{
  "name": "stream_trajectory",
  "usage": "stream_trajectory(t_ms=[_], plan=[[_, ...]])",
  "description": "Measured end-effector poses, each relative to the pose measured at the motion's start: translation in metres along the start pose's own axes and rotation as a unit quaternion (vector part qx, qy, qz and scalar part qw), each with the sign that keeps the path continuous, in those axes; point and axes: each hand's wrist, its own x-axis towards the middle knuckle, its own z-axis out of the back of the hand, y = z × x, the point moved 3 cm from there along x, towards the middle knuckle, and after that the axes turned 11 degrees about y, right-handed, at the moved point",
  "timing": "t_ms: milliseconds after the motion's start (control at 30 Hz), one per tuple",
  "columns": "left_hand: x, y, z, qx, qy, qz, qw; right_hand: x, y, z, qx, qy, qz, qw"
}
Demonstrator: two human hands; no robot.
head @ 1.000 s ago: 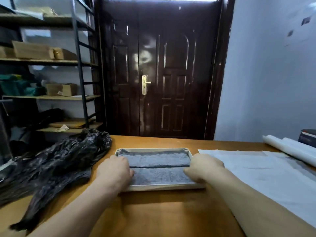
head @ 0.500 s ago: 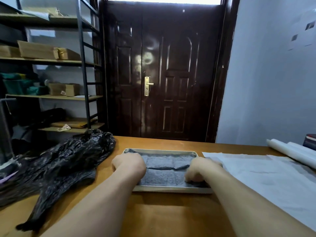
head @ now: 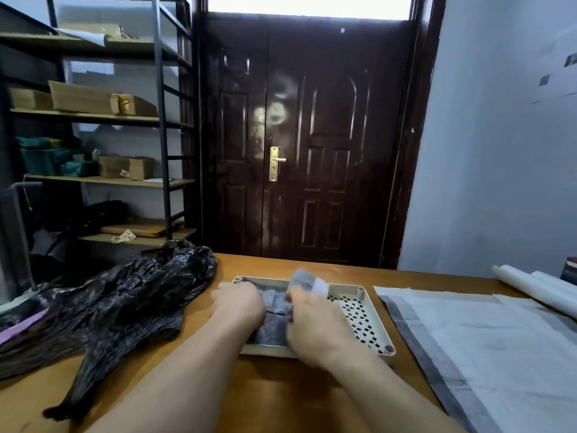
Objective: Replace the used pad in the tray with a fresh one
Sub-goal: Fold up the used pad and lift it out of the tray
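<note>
A beige tray (head: 371, 320) with a perforated floor sits on the wooden table in front of me. The grey used pad (head: 273, 326) is folded up over the tray's left half, leaving the holed right half bare. My right hand (head: 315, 326) grips the pad's right edge, and a flap with a white underside sticks up above it. My left hand (head: 239, 303) presses on the pad's left part. A fresh white pad with a grey border (head: 487, 339) lies flat to the right of the tray.
A crumpled black plastic bag (head: 125, 304) lies on the table's left side. Rolled white sheets (head: 537, 285) rest at the far right edge. Metal shelving (head: 162, 145) with boxes stands at the left, a dark door (head: 299, 145) behind the table.
My right hand has pulled the pad's right side leftwards and up, uncovering the tray's perforated right half. My left hand stayed on the pad's left part. The camera tilted up slightly.
</note>
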Motion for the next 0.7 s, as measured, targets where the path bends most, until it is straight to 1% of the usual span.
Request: stream_trajectory(t_ms=[67,100,167,233,333,400,533,600,633,667,700], plan=[[0.002,0.0,0.001,0.013,-0.005,-0.015,1.0,-0.001,0.002,-0.012,0.018,0.084,0.038,0.996],[0.002,0.0,0.001,0.017,-0.007,-0.018,1.0,-0.001,-0.001,-0.013,0.026,0.099,0.049,0.994],[-0.001,-0.001,0.003,0.029,-0.01,-0.029,0.999,0.002,-0.011,-0.011,0.038,0.089,0.051,0.994],[-0.004,-0.001,0.005,0.035,-0.003,-0.036,0.999,0.005,-0.022,-0.011,-0.007,0.088,0.045,0.995],[-0.013,0.0,0.01,0.041,0.006,-0.029,0.999,0.006,-0.034,-0.023,-0.053,0.148,0.022,0.987],[-0.016,-0.002,0.015,0.052,-0.006,-0.041,0.998,0.005,-0.036,-0.029,-0.054,0.162,0.023,0.985],[-0.021,-0.012,0.031,-0.007,-0.072,-0.126,0.989,0.002,-0.037,-0.03,-0.058,0.15,0.027,0.987],[-0.023,-0.025,0.037,-0.06,-0.075,-0.195,0.976,0.003,-0.036,-0.031,-0.059,0.157,0.027,0.985],[-0.026,-0.032,0.038,-0.093,-0.061,-0.231,0.967,0.003,-0.035,-0.031,-0.059,0.165,0.028,0.984],[-0.029,-0.039,0.037,-0.138,-0.032,-0.265,0.954,0.002,-0.034,-0.031,-0.058,0.174,0.031,0.983],[-0.032,-0.044,0.035,-0.199,0.021,-0.297,0.934,0.001,-0.033,-0.03,-0.061,0.183,0.037,0.981]])
